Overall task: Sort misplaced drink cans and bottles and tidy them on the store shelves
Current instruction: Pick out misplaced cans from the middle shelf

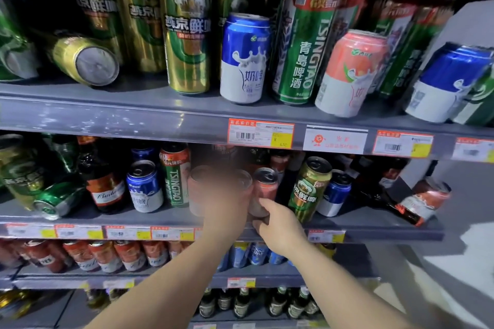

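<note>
Right hand [278,224] at middle shelf [374,224] lip, fingers [263,204] loosely curled, tips touching the pink can [263,192] low on its wall, not clamped; left hand [227,195] blurred, seems wrapped round a second pink can [199,189], grip uncertain; both cans upright, long axis vertical, tabs up; likely full, rigid, slick; take mid-body; farther right, one bottle [385,203] lies tipped.

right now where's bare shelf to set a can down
Top shelf: bare front strip below the tipped gold can, left of the upright gold can. Middle shelf: bare patch right of the blue-white can, before the fallen bottle. Crowded around both hands.
</note>
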A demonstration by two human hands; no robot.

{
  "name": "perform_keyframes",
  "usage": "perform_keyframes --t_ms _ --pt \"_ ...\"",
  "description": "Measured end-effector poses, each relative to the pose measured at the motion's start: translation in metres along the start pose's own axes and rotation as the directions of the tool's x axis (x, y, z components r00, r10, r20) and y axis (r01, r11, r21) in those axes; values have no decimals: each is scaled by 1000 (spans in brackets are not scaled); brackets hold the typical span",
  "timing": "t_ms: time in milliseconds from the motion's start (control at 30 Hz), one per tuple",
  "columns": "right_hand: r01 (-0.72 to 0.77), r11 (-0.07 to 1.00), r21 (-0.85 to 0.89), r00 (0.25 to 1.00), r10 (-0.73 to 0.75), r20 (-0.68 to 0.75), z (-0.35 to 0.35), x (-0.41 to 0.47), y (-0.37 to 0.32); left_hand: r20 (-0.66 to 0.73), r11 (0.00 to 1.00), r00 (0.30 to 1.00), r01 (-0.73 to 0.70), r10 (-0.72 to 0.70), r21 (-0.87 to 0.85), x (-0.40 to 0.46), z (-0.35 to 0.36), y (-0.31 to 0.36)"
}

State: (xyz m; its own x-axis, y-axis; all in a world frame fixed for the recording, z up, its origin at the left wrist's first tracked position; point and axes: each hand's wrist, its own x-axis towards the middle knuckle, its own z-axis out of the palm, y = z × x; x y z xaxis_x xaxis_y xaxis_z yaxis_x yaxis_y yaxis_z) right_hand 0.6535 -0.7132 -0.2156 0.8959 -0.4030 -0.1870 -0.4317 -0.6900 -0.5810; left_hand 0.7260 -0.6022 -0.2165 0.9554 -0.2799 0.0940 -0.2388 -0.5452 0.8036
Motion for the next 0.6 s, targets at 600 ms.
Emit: perform_keyframes --t_ms 600 --pt "306 945 118 582 -88 -808 -196 -54 -65 117 901 903 -424 413 91 -15 -58 94"
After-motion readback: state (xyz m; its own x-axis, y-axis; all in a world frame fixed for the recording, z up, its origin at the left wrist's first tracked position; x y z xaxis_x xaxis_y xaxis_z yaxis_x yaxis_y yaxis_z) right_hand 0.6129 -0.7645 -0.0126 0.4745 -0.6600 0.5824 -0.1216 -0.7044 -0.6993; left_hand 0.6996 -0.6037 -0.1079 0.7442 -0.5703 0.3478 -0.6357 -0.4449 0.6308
